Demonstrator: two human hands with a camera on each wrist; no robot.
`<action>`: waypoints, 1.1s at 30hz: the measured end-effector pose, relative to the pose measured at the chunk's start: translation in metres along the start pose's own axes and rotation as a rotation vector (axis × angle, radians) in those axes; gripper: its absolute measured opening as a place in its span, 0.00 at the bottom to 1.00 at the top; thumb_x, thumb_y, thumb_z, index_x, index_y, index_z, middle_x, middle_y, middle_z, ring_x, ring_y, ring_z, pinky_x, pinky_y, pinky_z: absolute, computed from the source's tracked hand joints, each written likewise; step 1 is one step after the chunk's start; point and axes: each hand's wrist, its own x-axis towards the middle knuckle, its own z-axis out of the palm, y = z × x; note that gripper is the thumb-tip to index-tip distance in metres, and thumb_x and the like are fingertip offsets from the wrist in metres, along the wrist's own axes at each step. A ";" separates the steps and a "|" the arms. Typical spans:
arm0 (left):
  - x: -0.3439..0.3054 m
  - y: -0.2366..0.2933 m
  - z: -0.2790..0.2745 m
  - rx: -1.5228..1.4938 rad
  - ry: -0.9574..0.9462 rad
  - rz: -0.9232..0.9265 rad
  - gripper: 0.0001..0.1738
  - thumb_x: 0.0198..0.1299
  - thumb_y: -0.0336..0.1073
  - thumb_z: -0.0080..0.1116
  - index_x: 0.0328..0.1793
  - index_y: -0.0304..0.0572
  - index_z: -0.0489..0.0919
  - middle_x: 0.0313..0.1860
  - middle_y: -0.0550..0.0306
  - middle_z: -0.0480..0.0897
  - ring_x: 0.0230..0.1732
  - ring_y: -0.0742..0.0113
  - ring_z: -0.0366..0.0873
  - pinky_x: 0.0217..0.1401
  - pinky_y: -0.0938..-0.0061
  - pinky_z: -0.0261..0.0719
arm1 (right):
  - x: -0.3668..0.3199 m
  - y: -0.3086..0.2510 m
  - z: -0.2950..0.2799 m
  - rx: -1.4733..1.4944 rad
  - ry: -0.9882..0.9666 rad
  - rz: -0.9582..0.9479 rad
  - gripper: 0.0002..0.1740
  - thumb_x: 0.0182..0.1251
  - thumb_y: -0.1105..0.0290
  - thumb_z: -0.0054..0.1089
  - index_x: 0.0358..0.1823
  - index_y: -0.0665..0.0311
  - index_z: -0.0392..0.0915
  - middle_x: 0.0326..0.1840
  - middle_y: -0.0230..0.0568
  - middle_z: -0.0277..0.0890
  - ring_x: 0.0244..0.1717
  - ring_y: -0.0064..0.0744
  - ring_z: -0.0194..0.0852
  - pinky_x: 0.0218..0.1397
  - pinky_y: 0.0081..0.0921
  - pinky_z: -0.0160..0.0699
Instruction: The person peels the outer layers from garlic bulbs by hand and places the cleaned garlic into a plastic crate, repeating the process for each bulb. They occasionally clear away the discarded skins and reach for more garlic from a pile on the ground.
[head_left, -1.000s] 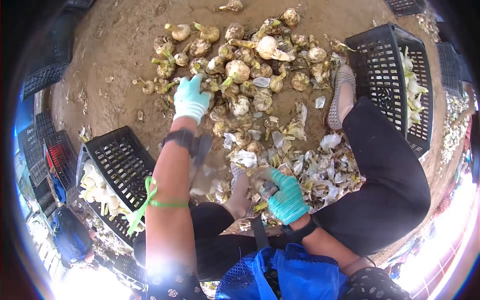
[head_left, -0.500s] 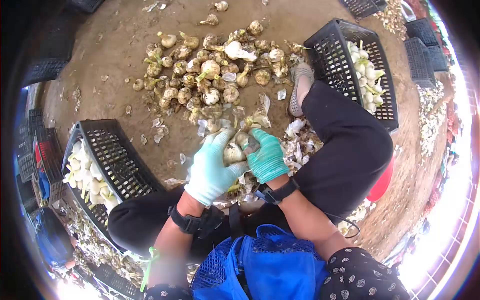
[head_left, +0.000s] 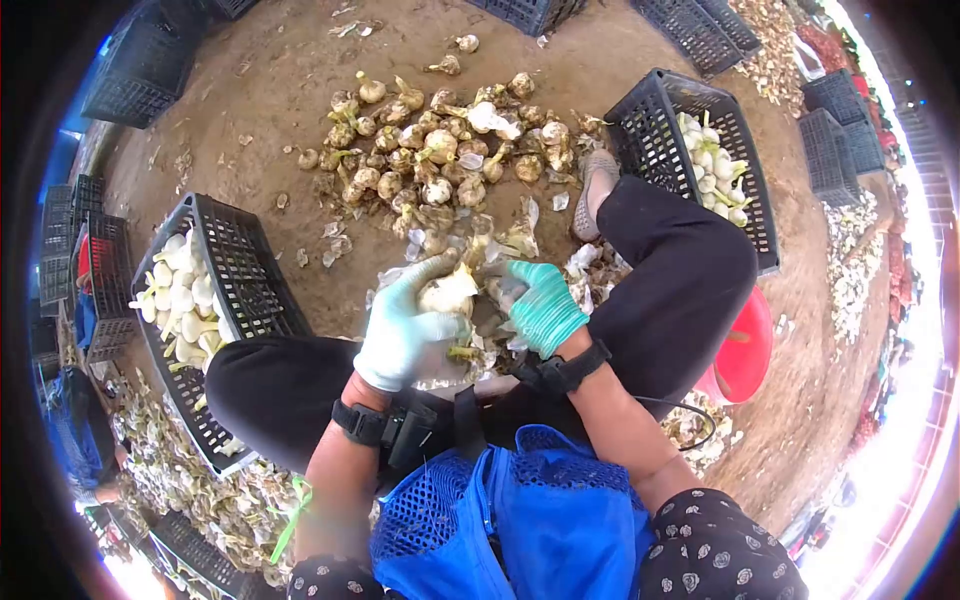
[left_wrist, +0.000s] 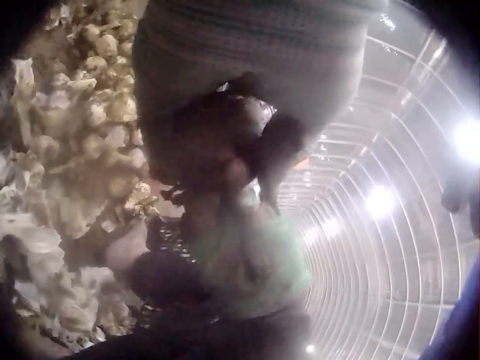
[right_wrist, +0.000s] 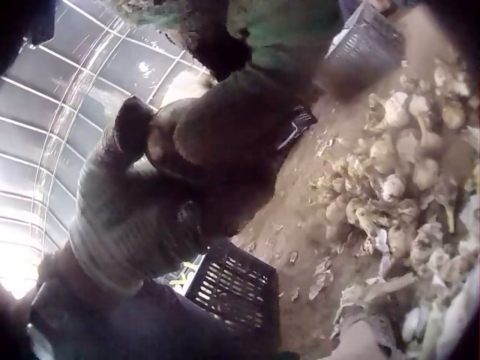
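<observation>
In the head view my left hand [head_left: 400, 325], in a pale glove, grips a garlic bulb [head_left: 450, 291] over the littered ground between my legs. The bulb's facing side looks whitish. Just right of it, my right hand [head_left: 543, 308] in a green striped glove has curled fingers, its thumb stained grey. Brownish dry skin shows at its fingertips, somewhat blurred. Ahead lies a heap of unpeeled garlic bulbs [head_left: 440, 147], dirty and with short stems. Both wrist views are dark; the left glove [right_wrist: 127, 214] and the bulb region are shadowed in the right wrist view.
Black crates of cleaned white garlic stand on the left [head_left: 240, 270] and right [head_left: 640, 125]. Papery peelings [head_left: 520, 235] litter the ground ahead of my hands. A red bucket [head_left: 748, 345] sits beyond my right knee. More crates [head_left: 690, 35] stand farther back.
My left hand has come back from the heap with a garlic bulb, meeting my right hand near my lap. Over the last half second the right hand has drawn slightly away from the bulb.
</observation>
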 end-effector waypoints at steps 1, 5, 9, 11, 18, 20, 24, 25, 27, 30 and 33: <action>-0.003 -0.001 0.000 0.010 0.001 -0.008 0.36 0.33 0.21 0.57 0.56 0.28 0.63 0.45 0.52 0.71 0.45 0.68 0.70 0.48 0.75 0.69 | -0.001 0.001 0.001 0.059 0.056 -0.022 0.10 0.51 0.70 0.54 0.32 0.69 0.75 0.17 0.47 0.68 0.18 0.36 0.63 0.26 0.27 0.65; -0.002 -0.007 -0.007 0.777 0.050 0.340 0.36 0.26 0.26 0.63 0.52 0.36 0.70 0.52 0.48 0.69 0.53 0.60 0.68 0.54 0.73 0.65 | -0.007 -0.017 -0.002 0.147 -0.055 0.005 0.15 0.49 0.64 0.60 0.31 0.70 0.75 0.18 0.50 0.70 0.20 0.38 0.67 0.27 0.27 0.67; -0.005 -0.002 0.001 0.879 0.057 0.409 0.32 0.29 0.30 0.62 0.50 0.35 0.71 0.51 0.47 0.70 0.51 0.58 0.69 0.53 0.71 0.67 | -0.003 -0.010 0.007 -0.093 0.061 0.035 0.12 0.46 0.67 0.60 0.24 0.71 0.73 0.19 0.52 0.69 0.20 0.41 0.68 0.26 0.28 0.67; -0.003 -0.008 -0.003 0.338 0.062 0.206 0.30 0.32 0.31 0.59 0.49 0.34 0.70 0.48 0.47 0.71 0.46 0.59 0.71 0.47 0.72 0.70 | -0.005 -0.014 0.005 -0.120 0.071 0.025 0.11 0.45 0.70 0.59 0.24 0.72 0.73 0.20 0.53 0.70 0.21 0.41 0.68 0.26 0.28 0.67; -0.001 -0.013 -0.011 -0.891 -0.013 -0.229 0.25 0.51 0.37 0.53 0.54 0.33 0.64 0.37 0.53 0.74 0.35 0.64 0.73 0.30 0.76 0.74 | -0.001 -0.007 0.022 0.150 0.215 -0.184 0.05 0.44 0.79 0.54 0.25 0.72 0.71 0.21 0.41 0.70 0.21 0.31 0.67 0.24 0.24 0.65; -0.004 -0.010 0.000 -0.457 0.147 0.076 0.25 0.53 0.37 0.52 0.55 0.36 0.63 0.41 0.53 0.73 0.38 0.64 0.72 0.33 0.76 0.75 | -0.009 -0.040 0.015 -0.002 0.199 -0.042 0.04 0.47 0.80 0.53 0.23 0.70 0.68 0.18 0.31 0.64 0.19 0.19 0.60 0.21 0.19 0.60; -0.002 -0.015 -0.007 -0.318 0.190 0.071 0.22 0.58 0.48 0.43 0.53 0.41 0.66 0.31 0.59 0.74 0.23 0.75 0.71 0.18 0.85 0.65 | -0.011 -0.036 0.022 0.192 0.174 -0.102 0.05 0.51 0.80 0.49 0.20 0.68 0.65 0.16 0.26 0.59 0.19 0.11 0.53 0.19 0.14 0.53; 0.001 -0.018 -0.013 -0.500 0.156 -0.061 0.23 0.59 0.53 0.39 0.48 0.43 0.70 0.26 0.62 0.75 0.17 0.76 0.68 0.16 0.85 0.62 | -0.014 -0.038 0.020 0.206 0.141 -0.063 0.02 0.51 0.80 0.48 0.23 0.70 0.68 0.17 0.26 0.62 0.20 0.11 0.54 0.20 0.14 0.55; 0.005 -0.025 -0.021 -0.590 0.173 -0.102 0.23 0.58 0.54 0.41 0.47 0.43 0.71 0.31 0.59 0.76 0.28 0.72 0.71 0.28 0.79 0.68 | -0.013 -0.031 0.023 0.347 0.107 -0.014 0.01 0.50 0.80 0.49 0.25 0.71 0.70 0.18 0.26 0.64 0.20 0.12 0.55 0.21 0.14 0.57; 0.006 -0.022 -0.015 -0.708 0.223 -0.119 0.24 0.56 0.52 0.48 0.49 0.39 0.69 0.38 0.56 0.76 0.39 0.67 0.74 0.43 0.73 0.73 | -0.013 -0.024 0.021 0.489 0.068 0.044 0.08 0.50 0.81 0.48 0.32 0.72 0.73 0.22 0.28 0.68 0.23 0.13 0.58 0.23 0.14 0.60; -0.002 -0.017 -0.004 -0.154 0.250 0.302 0.35 0.43 0.38 0.61 0.57 0.31 0.62 0.44 0.55 0.71 0.43 0.67 0.71 0.49 0.75 0.70 | -0.014 -0.031 0.016 0.410 0.057 -0.001 0.04 0.51 0.81 0.47 0.26 0.70 0.72 0.20 0.25 0.66 0.23 0.13 0.58 0.22 0.15 0.60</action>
